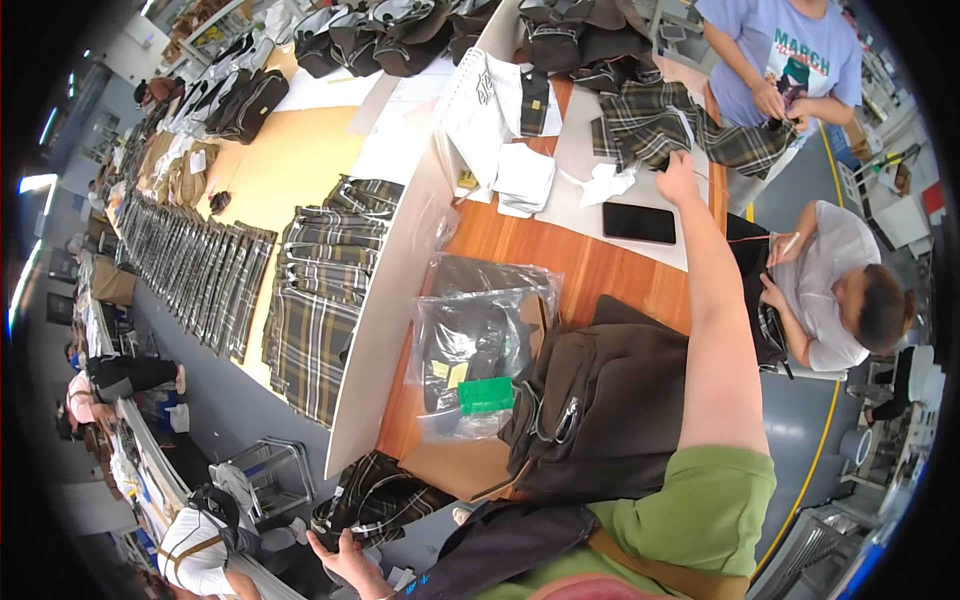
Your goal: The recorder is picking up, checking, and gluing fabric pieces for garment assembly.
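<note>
My left hand (348, 562) is at the lower left, its fingers closed on a dark plaid cloth piece (385, 498) that hangs by the table edge. Stretched far across the table, my right hand (679, 180) has its fingers bent at the near edge of another plaid cloth piece (645, 125) and appears to pinch it. Just below that hand lies a black phone (639, 223). White paper scraps (606, 185) and a stack of white cards (524, 178) are to its left. A dark brown backpack (610, 400) lies under my right arm.
A clear plastic bag (480, 345) with a green label lies beside the backpack. An upright pale board (385, 310) divides the table from piled plaid pieces (325, 290). One co-worker (785, 60) stands opposite; another (835, 275) sits at the right. Dark bags (400, 40) line the far side.
</note>
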